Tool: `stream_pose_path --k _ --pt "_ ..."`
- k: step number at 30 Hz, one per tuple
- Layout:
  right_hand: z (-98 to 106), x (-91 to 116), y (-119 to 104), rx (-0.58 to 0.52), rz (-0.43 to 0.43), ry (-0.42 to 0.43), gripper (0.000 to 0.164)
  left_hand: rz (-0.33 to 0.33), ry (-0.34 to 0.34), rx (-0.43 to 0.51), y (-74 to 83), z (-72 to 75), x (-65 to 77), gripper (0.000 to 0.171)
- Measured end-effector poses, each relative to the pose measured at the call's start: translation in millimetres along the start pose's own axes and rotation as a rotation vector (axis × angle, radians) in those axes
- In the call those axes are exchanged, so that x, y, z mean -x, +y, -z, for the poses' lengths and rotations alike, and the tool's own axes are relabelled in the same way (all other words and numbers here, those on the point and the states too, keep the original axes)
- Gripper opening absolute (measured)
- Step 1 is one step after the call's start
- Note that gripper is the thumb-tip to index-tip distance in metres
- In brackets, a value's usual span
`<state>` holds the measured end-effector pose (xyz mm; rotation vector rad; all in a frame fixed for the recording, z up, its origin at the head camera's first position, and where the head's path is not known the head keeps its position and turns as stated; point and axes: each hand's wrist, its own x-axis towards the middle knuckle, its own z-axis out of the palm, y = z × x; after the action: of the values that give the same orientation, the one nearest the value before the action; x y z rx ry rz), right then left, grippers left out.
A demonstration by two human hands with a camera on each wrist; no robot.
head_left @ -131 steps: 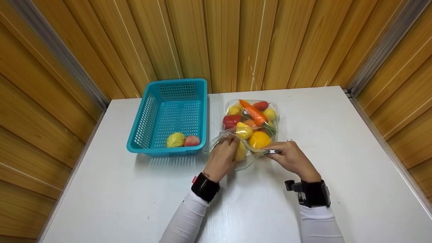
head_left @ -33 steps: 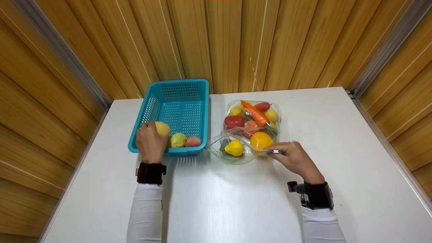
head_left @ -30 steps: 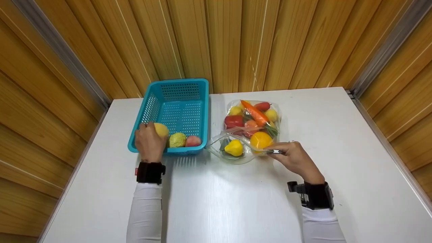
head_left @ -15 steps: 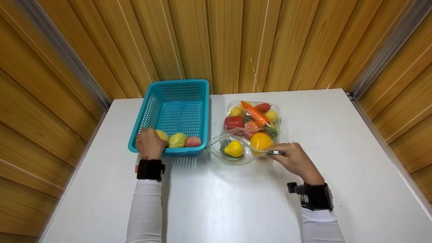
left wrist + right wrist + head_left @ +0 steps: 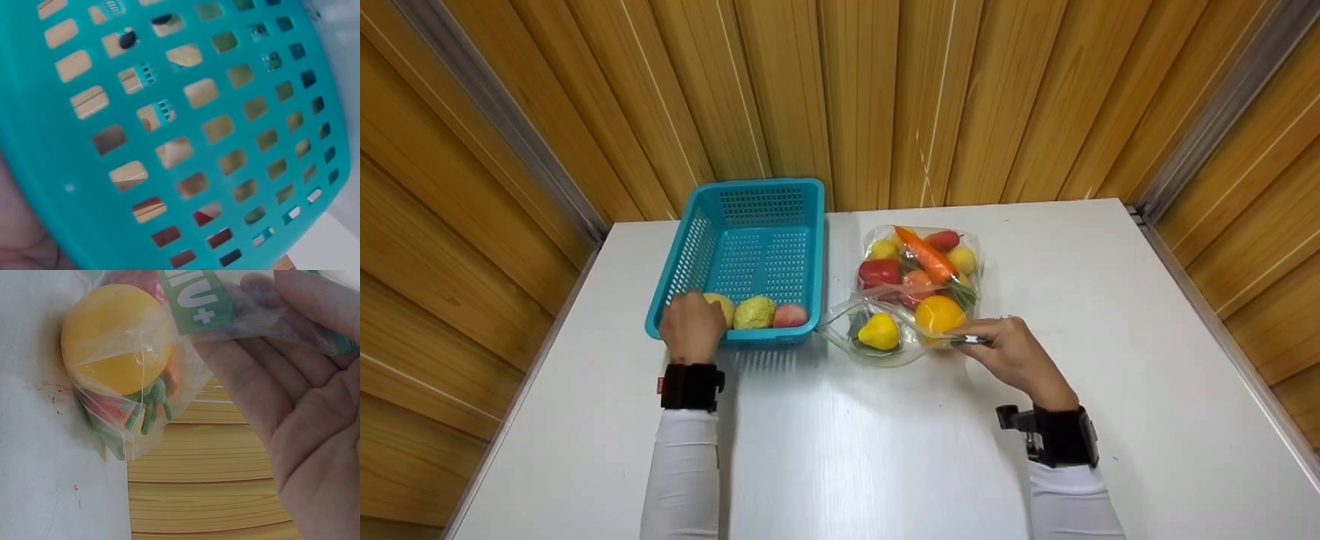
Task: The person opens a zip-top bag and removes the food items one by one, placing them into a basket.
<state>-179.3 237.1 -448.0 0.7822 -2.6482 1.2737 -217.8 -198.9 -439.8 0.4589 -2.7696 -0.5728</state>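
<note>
At the near left corner of the teal basket, my left hand reaches over the rim and holds a pale yellow fruit, low inside. The hand hides part of this fruit, and in the left wrist view the basket's wall covers most of the fingers. Beside it lie a bumpy yellow-green fruit and a pinkish peach. My right hand pinches the right end of the clear zip bag's mouth. The mouth gapes, with a yellow pear just inside.
Deeper in the bag are a carrot, a red pepper, an orange and several other fruits and vegetables. The bag lies right of the basket on the white table. Wood-patterned walls stand behind and at both sides.
My left hand has carried the pale yellow fruit from the bag to the basket and lowered it to the near left corner. The right hand keeps its pinch on the bag.
</note>
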Motion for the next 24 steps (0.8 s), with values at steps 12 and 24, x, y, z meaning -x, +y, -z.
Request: stream_pose_path --k 12,24 --pt "-1 1 1 -0.006 0.006 0.006 0.02 -0.114 0.066 0.064 30.4 11.5 31.4 0.026" --pt "-1 -1 -2 -0.006 -0.021 -0.003 0.02 -0.697 -0.089 0.391 99.3 16.5 91.7 0.009"
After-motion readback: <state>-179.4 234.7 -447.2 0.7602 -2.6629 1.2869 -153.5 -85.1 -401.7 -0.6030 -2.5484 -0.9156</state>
